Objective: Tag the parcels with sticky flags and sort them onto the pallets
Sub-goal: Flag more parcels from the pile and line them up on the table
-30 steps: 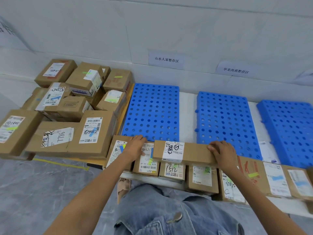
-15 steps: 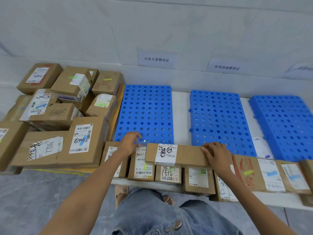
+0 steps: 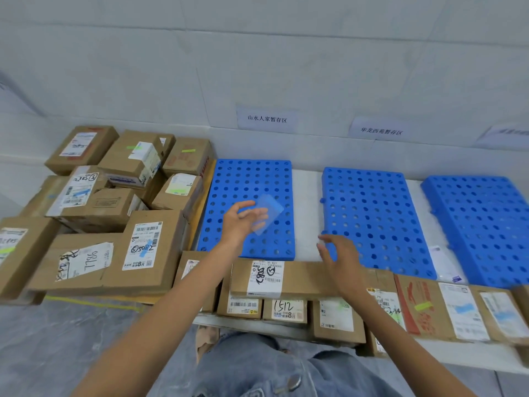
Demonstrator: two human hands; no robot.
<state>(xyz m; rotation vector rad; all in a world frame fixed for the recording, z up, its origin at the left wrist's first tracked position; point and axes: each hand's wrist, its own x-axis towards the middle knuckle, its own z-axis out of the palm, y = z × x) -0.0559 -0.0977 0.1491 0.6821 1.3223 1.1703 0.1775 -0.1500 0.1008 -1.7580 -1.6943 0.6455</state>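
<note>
A long flat cardboard parcel [image 3: 303, 279] with a white label lies across a front row of smaller parcels [image 3: 286, 309]. My left hand [image 3: 240, 222] is raised over the left blue pallet [image 3: 252, 176] and pinches a translucent bluish sheet [image 3: 269, 212], blurred by motion; I cannot tell whether it carries flags. My right hand [image 3: 340, 262] hovers with spread fingers just above the long parcel's right end, holding nothing. The middle blue pallet [image 3: 372, 207] and the right blue pallet [image 3: 481, 213] carry no parcels.
A pile of taped parcels [image 3: 114, 202], some with green or blue flags, fills the left side. More labelled parcels [image 3: 458, 310] line the front right. Paper signs [image 3: 266, 119] hang on the wall above the pallets. A clear packet [image 3: 443, 262] lies between two pallets.
Both hands have let go of the long parcel. My left hand rose over the left pallet with the translucent sheet, and my right hand lifted off the parcel's right end and opened.
</note>
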